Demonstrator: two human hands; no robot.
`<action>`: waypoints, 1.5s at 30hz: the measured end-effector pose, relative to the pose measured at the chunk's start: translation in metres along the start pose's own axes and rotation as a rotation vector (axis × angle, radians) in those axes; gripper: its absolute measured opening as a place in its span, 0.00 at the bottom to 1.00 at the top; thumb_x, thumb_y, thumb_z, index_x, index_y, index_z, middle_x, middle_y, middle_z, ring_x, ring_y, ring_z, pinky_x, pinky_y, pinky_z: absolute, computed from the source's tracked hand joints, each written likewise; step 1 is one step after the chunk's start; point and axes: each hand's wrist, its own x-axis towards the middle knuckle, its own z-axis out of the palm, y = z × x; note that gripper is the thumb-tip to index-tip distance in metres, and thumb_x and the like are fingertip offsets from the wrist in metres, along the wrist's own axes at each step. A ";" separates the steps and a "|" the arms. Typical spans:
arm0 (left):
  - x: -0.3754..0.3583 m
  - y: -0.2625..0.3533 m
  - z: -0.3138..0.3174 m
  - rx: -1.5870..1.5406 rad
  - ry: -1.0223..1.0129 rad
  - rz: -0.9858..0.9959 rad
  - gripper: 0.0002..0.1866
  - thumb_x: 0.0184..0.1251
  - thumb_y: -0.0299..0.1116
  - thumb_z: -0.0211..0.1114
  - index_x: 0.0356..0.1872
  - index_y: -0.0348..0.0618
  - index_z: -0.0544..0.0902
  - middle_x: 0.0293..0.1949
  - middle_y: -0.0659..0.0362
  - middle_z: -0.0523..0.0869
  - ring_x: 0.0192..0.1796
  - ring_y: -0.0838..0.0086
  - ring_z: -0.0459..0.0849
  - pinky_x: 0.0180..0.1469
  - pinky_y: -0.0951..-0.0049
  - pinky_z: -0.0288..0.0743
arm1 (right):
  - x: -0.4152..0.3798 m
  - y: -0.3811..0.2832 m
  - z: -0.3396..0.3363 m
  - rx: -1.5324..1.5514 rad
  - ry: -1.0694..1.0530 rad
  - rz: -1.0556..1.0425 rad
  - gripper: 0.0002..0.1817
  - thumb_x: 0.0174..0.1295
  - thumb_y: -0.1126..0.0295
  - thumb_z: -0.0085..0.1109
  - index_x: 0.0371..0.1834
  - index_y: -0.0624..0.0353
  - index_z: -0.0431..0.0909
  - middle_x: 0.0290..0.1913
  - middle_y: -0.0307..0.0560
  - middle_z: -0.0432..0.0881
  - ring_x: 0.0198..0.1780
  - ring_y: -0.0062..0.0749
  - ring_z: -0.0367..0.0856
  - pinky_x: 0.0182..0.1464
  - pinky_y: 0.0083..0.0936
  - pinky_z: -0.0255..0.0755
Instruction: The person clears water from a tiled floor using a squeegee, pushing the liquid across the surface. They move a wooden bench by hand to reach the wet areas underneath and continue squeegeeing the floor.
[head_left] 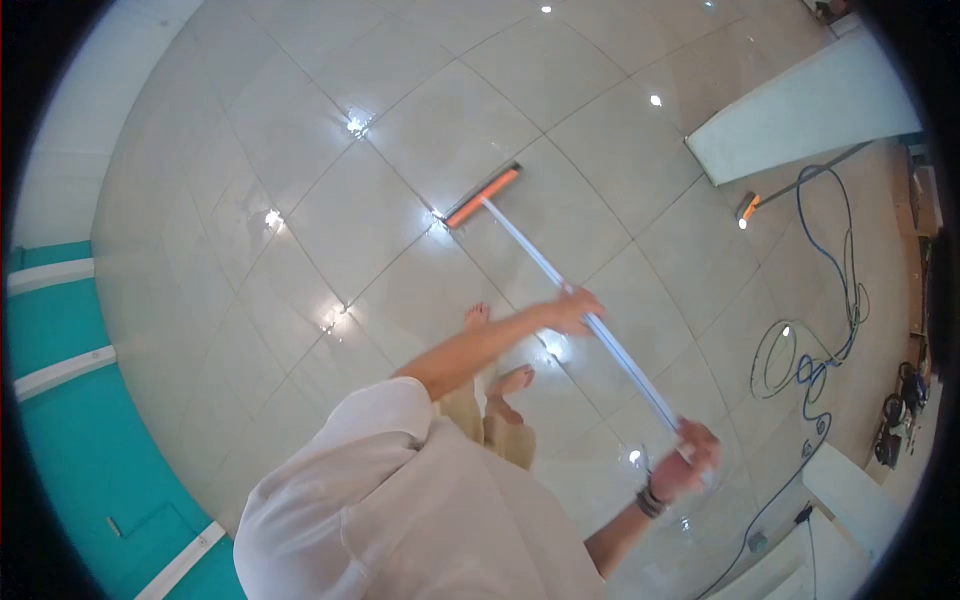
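Note:
A floor squeegee with an orange head [484, 197] and a long pale pole [635, 370] runs diagonally across the view. Its blade rests on the wet tiles, ahead of my bare feet [514, 380]. My left hand [575, 310] is wrapped round the middle of the pole, with the forearm reaching across above my feet. Nearer the pole's upper end, my right hand [692, 458] is closed round it, a dark band [650, 502] on that wrist. The fingers of both hands are partly hidden.
Wet, shiny tiles [560, 90] surround me. A white pillar [800, 110] stands at upper right, beside a second orange-headed floor tool [748, 207]. A coiled hose [775, 360] trails along the right. Teal wall panels [70, 440] line the left, and motorbikes [890, 430] show at far right.

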 end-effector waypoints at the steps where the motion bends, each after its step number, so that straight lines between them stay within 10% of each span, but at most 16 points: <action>1: 0.007 0.021 0.041 -0.123 -0.015 0.056 0.13 0.42 0.38 0.67 0.31 0.53 0.75 0.38 0.61 0.73 0.51 0.64 0.65 0.51 0.41 0.45 | 0.001 -0.031 -0.023 -0.125 0.053 -0.057 0.11 0.51 0.67 0.44 0.17 0.62 0.66 0.17 0.48 0.69 0.25 0.38 0.71 0.31 0.29 0.66; 6: 0.006 0.168 0.155 -0.155 -0.259 0.108 0.16 0.50 0.47 0.60 0.37 0.52 0.71 0.39 0.62 0.70 0.54 0.63 0.62 0.54 0.36 0.38 | -0.003 -0.136 -0.109 0.119 0.077 -0.135 0.14 0.54 0.67 0.41 0.12 0.57 0.58 0.11 0.40 0.61 0.17 0.22 0.61 0.26 0.23 0.62; 11: -0.001 0.192 0.225 -0.338 -0.449 0.200 0.13 0.52 0.42 0.59 0.36 0.49 0.71 0.36 0.57 0.72 0.51 0.61 0.66 0.55 0.44 0.45 | -0.011 -0.134 -0.065 -0.372 0.115 -0.063 0.15 0.55 0.66 0.42 0.13 0.56 0.55 0.09 0.35 0.54 0.12 0.19 0.51 0.17 0.16 0.50; 16: -0.006 0.230 0.168 -0.517 -0.405 0.474 0.12 0.49 0.38 0.61 0.31 0.45 0.71 0.31 0.55 0.74 0.40 0.60 0.70 0.44 0.61 0.61 | 0.018 -0.181 -0.046 -0.319 0.279 -0.140 0.18 0.55 0.60 0.45 0.13 0.53 0.53 0.12 0.34 0.52 0.15 0.19 0.51 0.19 0.18 0.46; 19: 0.003 0.224 0.096 -0.529 -0.186 0.497 0.11 0.46 0.35 0.62 0.30 0.45 0.71 0.28 0.56 0.73 0.35 0.60 0.70 0.40 0.64 0.63 | 0.055 -0.211 -0.010 0.251 -0.148 -0.197 0.21 0.57 0.48 0.39 0.27 0.56 0.63 0.15 0.41 0.62 0.19 0.28 0.64 0.22 0.26 0.58; 27: 0.068 0.102 -0.197 -0.197 0.421 0.201 0.06 0.38 0.29 0.64 0.22 0.53 0.81 0.22 0.61 0.76 0.32 0.67 0.74 0.37 0.67 0.66 | 0.176 -0.133 0.164 0.510 -0.026 -0.272 0.17 0.53 0.56 0.41 0.14 0.54 0.58 0.10 0.35 0.54 0.16 0.20 0.54 0.22 0.21 0.50; 30: 0.081 0.005 -0.306 -0.008 0.651 0.164 0.05 0.39 0.32 0.64 0.19 0.45 0.80 0.20 0.57 0.78 0.27 0.63 0.76 0.34 0.66 0.66 | 0.195 -0.034 0.254 0.736 -0.241 0.020 0.12 0.45 0.58 0.44 0.18 0.52 0.57 0.17 0.35 0.56 0.24 0.24 0.53 0.32 0.26 0.52; 33: 0.078 -0.112 -0.391 0.222 0.673 0.071 0.05 0.41 0.30 0.64 0.21 0.42 0.81 0.19 0.54 0.77 0.29 0.62 0.74 0.32 0.66 0.66 | 0.185 0.040 0.365 0.707 -0.171 0.201 0.18 0.45 0.55 0.43 0.27 0.59 0.68 0.29 0.48 0.70 0.43 0.46 0.67 0.53 0.49 0.51; 36: 0.057 -0.193 -0.455 0.595 0.445 -0.142 0.07 0.41 0.36 0.65 0.17 0.45 0.79 0.21 0.54 0.76 0.33 0.57 0.74 0.37 0.60 0.66 | 0.152 0.126 0.419 0.699 -0.353 0.273 0.14 0.48 0.61 0.43 0.18 0.62 0.69 0.31 0.53 0.74 0.47 0.51 0.69 0.46 0.39 0.60; 45: 0.084 -0.240 -0.356 0.362 0.008 -0.082 0.11 0.31 0.35 0.66 0.15 0.46 0.72 0.27 0.57 0.75 0.39 0.61 0.71 0.46 0.54 0.61 | 0.127 0.141 0.340 0.401 -0.113 0.429 0.11 0.43 0.68 0.39 0.13 0.67 0.64 0.23 0.53 0.69 0.38 0.46 0.71 0.52 0.47 0.59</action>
